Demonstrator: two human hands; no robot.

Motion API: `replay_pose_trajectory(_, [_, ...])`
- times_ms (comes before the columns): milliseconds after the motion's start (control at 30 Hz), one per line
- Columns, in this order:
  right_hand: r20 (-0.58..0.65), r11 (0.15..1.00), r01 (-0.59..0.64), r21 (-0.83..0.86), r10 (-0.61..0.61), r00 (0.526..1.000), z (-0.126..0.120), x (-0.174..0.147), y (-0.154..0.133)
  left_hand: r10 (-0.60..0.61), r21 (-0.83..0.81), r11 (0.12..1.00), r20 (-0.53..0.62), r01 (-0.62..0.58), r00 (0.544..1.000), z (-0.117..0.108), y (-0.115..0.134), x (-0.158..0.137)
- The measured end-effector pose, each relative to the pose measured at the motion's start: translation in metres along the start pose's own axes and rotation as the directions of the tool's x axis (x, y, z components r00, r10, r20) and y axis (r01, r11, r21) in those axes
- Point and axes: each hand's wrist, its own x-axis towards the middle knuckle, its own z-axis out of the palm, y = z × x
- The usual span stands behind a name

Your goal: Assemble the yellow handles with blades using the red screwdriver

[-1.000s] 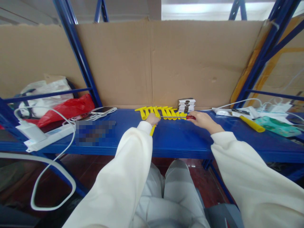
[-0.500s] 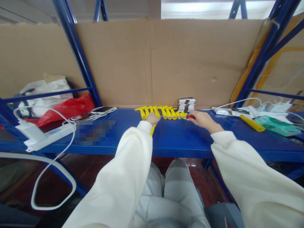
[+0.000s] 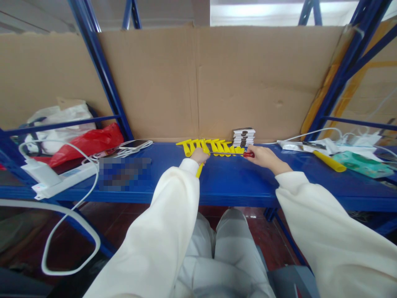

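My left hand point(image 3: 199, 156) is closed around a yellow plastic piece point(image 3: 200, 170), whose lower end sticks out below the fist. My right hand point(image 3: 263, 157) grips the red handle of a screwdriver point(image 3: 249, 154). Its thin metal shaft runs level to the left and meets the held piece at my left fingers; the tip is hidden there. Just behind the hands, several similar yellow plastic pieces point(image 3: 187, 149) with tube-like ends and flat tops stand in a row. To their right, smaller yellow ends lie behind the screwdriver shaft.
Against the cardboard wall point(image 3: 248, 78) stands a stack of small black-and-white packets point(image 3: 243, 136). On the blue tabletop point(image 3: 235, 182), a phone point(image 3: 135, 144) with cables and a white power strip point(image 3: 70, 178) lie left. A yellow tube point(image 3: 329, 161) and green packet point(image 3: 361, 163) lie right.
The red handle and my right fingers have shifted very slightly, with the handle a touch lower. My left hand and the yellow piece stay in place.
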Motion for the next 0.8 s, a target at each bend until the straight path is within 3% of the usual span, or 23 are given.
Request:
replay_pose_trajectory(400, [-0.006,0.996,0.013,0.086,-0.012,1.000,0.0001,-0.0008,0.0034,0.020,0.077,0.997,-0.038,-0.017,0.999,0.0024,-0.0056,0.0086])
replay_pose_trajectory(800, [-0.009,0.999,-0.023,0.033,0.023,1.000,0.0018,0.0008,0.0027,0.000,0.017,1.000,-0.014,0.000,1.000,0.0027,-0.0041,0.0056])
